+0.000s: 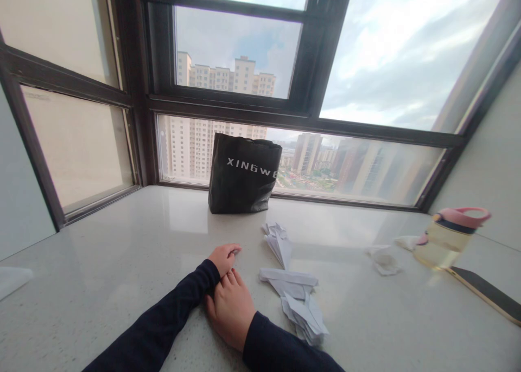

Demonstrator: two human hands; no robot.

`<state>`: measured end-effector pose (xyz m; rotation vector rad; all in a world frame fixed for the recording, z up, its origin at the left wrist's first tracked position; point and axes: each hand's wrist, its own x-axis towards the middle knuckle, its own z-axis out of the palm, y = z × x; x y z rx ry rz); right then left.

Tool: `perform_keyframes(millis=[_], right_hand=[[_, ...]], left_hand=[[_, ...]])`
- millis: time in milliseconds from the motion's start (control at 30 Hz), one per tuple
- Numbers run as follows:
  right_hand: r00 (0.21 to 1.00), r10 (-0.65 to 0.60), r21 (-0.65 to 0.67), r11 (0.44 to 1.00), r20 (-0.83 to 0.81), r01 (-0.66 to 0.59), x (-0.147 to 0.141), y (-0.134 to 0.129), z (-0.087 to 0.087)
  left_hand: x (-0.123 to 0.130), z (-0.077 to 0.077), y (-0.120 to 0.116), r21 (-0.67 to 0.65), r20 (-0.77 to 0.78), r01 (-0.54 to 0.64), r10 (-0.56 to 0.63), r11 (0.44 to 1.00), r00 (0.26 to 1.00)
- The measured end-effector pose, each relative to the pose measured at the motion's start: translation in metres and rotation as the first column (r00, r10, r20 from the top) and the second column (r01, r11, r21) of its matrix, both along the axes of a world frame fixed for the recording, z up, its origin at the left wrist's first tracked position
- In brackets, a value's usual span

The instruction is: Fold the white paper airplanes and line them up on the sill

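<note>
"What is farthest to your left?"

"A white object [15, 281], well out to the left of my fingers and cut off by the edge of view, so I can't say what it is. It lies on the speckled stone window ledge [122, 285]."

"And the hands themselves?"

"My left fingers [231, 248] are curled, back of the hand up; I can't tell how far they open underneath or whether they have hold of anything. My right fingers [233, 277] are just nearer to me, bent and close together, touching the left hand by its wrist. Their undersides are hidden, so I can't tell about those either."

"What stands beyond them?"

"A black bag [244, 190], upright before the dark window frame [228, 104], with XINGW and part of another letter in white."

"Then to the right?"

"Folded white papers, just beside my fingers: a fanned one [280, 246] slightly farther off, then a flat-topped one [287, 277], overlapped by a layered bundle [305, 320] on the side nearer me. Well to the right of my fingers come a crumpled tissue [386, 261], a pink-lidded bottle [442, 244] with a yellowish clear body, and, last, a smartphone [488, 293] lying flat."
</note>
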<state>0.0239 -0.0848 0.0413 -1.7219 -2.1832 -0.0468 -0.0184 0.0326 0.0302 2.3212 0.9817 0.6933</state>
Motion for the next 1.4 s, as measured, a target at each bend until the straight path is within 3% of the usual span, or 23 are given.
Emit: perform_keyframes(millis=[267, 333, 433, 500, 533, 633, 667, 800, 900, 1033, 1167, 1300, 1400], right_hand=[[1.000, -0.019, 0.030, 0.999, 0.019, 0.019, -0.004, 0.000, -0.003], [0.995, -0.033, -0.009, 0.999, 0.090, 0.034, -0.006, -0.004, 0.005], [0.967, 0.027, -0.183, 0.983, 0.253, 0.020, 0.004, -0.012, 0.032], [0.955, 0.052, -0.246, 0.969, 0.292, 0.023, 0.024, -0.010, 0.055], [0.960, 0.015, -0.196, 0.980, 0.279, 0.042, 0.038, -0.006, 0.066], [0.986, -0.144, -0.121, 0.981, 0.085, 0.154, 0.091, 0.019, 0.084], [0.971, -0.238, -0.143, 0.962, -0.019, 0.233, 0.110, 0.029, 0.084], [0.891, -0.447, -0.162, 0.888, -0.085, 0.430, 0.176, 0.060, 0.068], [0.856, -0.502, -0.205, 0.857, -0.123, 0.473, 0.201, 0.072, 0.049], [0.889, -0.424, -0.260, 0.890, -0.174, 0.374, 0.193, 0.082, 0.030], [0.945, -0.238, -0.270, 0.947, -0.225, 0.174, 0.149, 0.088, 0.025], [0.960, 0.011, -0.270, 0.958, -0.281, -0.090, 0.111, 0.073, 0.038], [0.949, 0.107, -0.235, 0.955, -0.296, -0.181, 0.112, 0.045, 0.057]], left_hand=[[-0.001, -0.001, 0.000, -0.001, 0.032, 0.005, -0.005, 1.000, 0.999], [-0.001, -0.001, 0.000, -0.002, 0.037, 0.009, -0.009, 1.000, 0.999], [0.000, -0.003, 0.001, -0.003, 0.045, 0.016, -0.016, 1.000, 0.999], [0.001, -0.005, 0.001, -0.004, 0.055, 0.015, -0.015, 1.000, 0.998], [0.001, -0.005, 0.001, -0.004, 0.059, 0.013, -0.013, 1.000, 0.998], [0.002, -0.007, 0.001, -0.003, 0.070, 0.005, -0.005, 1.000, 0.998], [0.002, -0.007, 0.001, -0.001, 0.073, 0.002, -0.002, 1.000, 0.997], [0.002, -0.006, 0.002, 0.007, 0.090, -0.015, 0.015, 1.000, 0.996], [0.003, -0.007, 0.001, 0.007, 0.110, -0.033, 0.032, 0.999, 0.993], [0.004, -0.006, 0.001, -0.011, 0.148, -0.050, 0.051, 0.999, 0.988], [0.003, -0.003, 0.002, -0.015, 0.234, -0.094, 0.094, 0.996, 0.968], [0.000, 0.001, 0.004, 0.024, 0.390, -0.203, 0.178, 0.979, 0.904], [-0.001, 0.002, 0.003, 0.078, 0.465, -0.251, 0.187, 0.965, 0.865]])
